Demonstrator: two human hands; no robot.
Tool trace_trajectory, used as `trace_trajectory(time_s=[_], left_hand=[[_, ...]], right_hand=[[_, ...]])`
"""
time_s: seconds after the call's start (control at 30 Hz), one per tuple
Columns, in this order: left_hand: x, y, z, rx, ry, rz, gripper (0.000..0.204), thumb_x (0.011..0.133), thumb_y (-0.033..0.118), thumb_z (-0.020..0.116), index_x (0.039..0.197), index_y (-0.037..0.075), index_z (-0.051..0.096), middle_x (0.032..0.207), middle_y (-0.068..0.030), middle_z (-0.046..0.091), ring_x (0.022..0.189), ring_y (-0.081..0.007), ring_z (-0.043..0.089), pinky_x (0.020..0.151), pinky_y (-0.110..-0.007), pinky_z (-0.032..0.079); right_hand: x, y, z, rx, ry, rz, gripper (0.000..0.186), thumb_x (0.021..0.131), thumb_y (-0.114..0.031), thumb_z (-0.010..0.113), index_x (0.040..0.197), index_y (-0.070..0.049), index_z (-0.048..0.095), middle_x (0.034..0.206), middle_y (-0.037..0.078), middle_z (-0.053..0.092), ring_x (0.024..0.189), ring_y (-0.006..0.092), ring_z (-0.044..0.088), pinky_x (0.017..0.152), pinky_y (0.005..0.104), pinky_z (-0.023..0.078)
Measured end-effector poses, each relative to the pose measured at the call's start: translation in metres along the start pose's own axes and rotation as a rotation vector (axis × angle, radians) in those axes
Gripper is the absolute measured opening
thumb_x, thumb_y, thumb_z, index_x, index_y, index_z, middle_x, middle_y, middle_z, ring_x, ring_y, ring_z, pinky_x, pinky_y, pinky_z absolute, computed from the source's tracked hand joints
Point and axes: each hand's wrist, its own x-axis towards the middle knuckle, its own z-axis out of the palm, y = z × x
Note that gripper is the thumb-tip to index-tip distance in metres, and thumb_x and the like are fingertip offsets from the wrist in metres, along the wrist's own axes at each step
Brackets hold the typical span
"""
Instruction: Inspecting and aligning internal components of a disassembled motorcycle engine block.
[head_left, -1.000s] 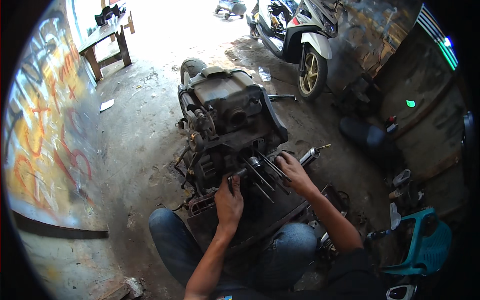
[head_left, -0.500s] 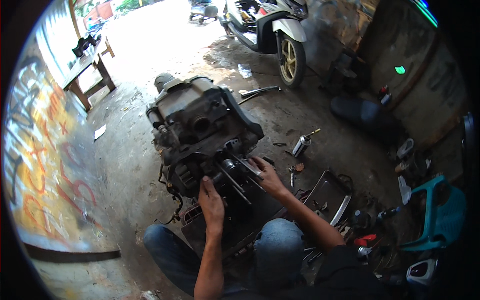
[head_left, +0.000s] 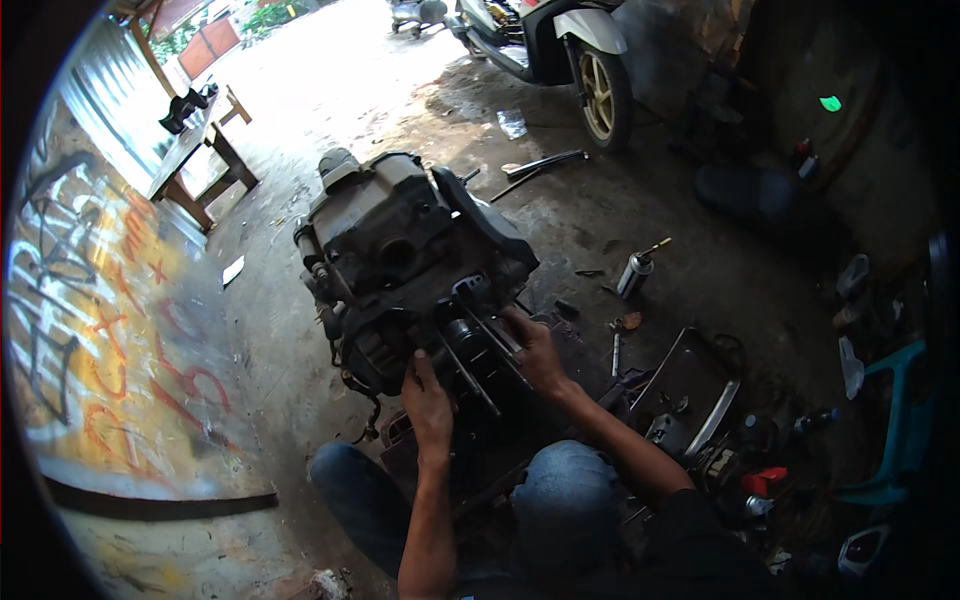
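A dark, greasy engine unit (head_left: 390, 210) sits in front of me, its open cylinder end toward me with long studs (head_left: 470, 370) around a shiny piston (head_left: 462, 338). My left hand (head_left: 428, 408) is at the lower left of the studs, fingers curled with thumb up; what they grip is hidden. On the other side of the piston, my right hand (head_left: 535, 355) has its fingers bent around the right-hand studs, their hold unclear in shadow. My jeans-covered knee (head_left: 565, 485) is just below.
A metal tray (head_left: 680, 380), spray can (head_left: 635, 275) and scattered tools (head_left: 540, 170) lie to the right. A scooter (head_left: 590, 80) stands behind, a wooden table (head_left: 185, 155) by the painted left wall (head_left: 130, 330), a teal plastic chair (head_left: 885, 430) at lower right.
The engine has shifted left relative to the floor, with both my hands moving along with it, revealing more of the tray and tools. The head view has shifted too.
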Motion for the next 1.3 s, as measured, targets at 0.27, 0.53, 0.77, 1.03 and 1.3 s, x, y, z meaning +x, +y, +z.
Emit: trace_trajectory(time_s=[0.27, 0.53, 0.77, 1.03, 1.3], left_hand=[[-0.002, -0.001, 0.0, 0.151, 0.037, 0.21, 0.051, 0.096, 0.046, 0.064, 0.1, -0.005, 0.064, 0.081, -0.0136, 0.067, 0.075, -0.0179, 0.063, 0.071, -0.033, 0.049], [-0.005, 0.007, -0.007, 0.118, 0.019, 0.176, 0.055, 0.093, 0.05, 0.067, 0.101, -0.005, 0.066, 0.084, -0.0152, 0.07, 0.08, -0.0183, 0.065, 0.074, -0.033, 0.049], [-0.001, 0.001, -0.005, 0.034, 0.037, 0.25, 0.05, 0.093, 0.044, 0.069, 0.097, -0.006, 0.067, 0.079, -0.0177, 0.071, 0.071, -0.021, 0.068, 0.067, -0.034, 0.05], [0.0, 0.007, -0.009, -0.03, 0.014, 0.276, 0.047, 0.093, 0.04, 0.07, 0.095, -0.007, 0.067, 0.077, -0.0175, 0.07, 0.071, -0.0257, 0.069, 0.068, -0.036, 0.051], [0.004, -0.009, -0.008, 0.021, 0.046, 0.323, 0.051, 0.092, 0.043, 0.071, 0.097, -0.007, 0.065, 0.076, -0.019, 0.068, 0.07, -0.0291, 0.066, 0.069, -0.038, 0.05]], right_hand=[[-0.004, -0.004, -0.004, -0.068, -0.026, 0.007, 0.024, 0.097, -0.007, 0.059, 0.116, 0.006, 0.061, 0.101, 0.02, 0.071, 0.097, 0.0197, 0.067, 0.082, 0.0315, 0.05], [-0.004, -0.017, -0.021, -0.152, -0.264, 0.217, 0.052, 0.106, -0.04, 0.046, 0.109, 0.009, 0.063, 0.097, 0.015, 0.068, 0.094, 0.0202, 0.062, 0.088, 0.0342, 0.047], [-0.006, -0.004, -0.046, -0.362, -0.353, 0.094, 0.044, 0.104, -0.033, 0.043, 0.125, 0.004, 0.054, 0.119, 0.025, 0.056, 0.119, 0.0292, 0.053, 0.105, 0.0383, 0.037], [0.066, -0.105, -0.043, -0.316, -0.737, 0.969, 0.041, 0.101, -0.041, 0.05, 0.087, -0.004, 0.061, 0.072, 0.001, 0.055, 0.058, 0.0116, 0.051, 0.049, 0.0298, 0.04], [0.036, -0.097, -0.033, -0.29, -0.674, 0.463, 0.039, 0.104, -0.046, 0.047, 0.082, -0.014, 0.051, 0.065, -0.008, 0.042, 0.049, 0.006, 0.037, 0.044, 0.026, 0.03]])
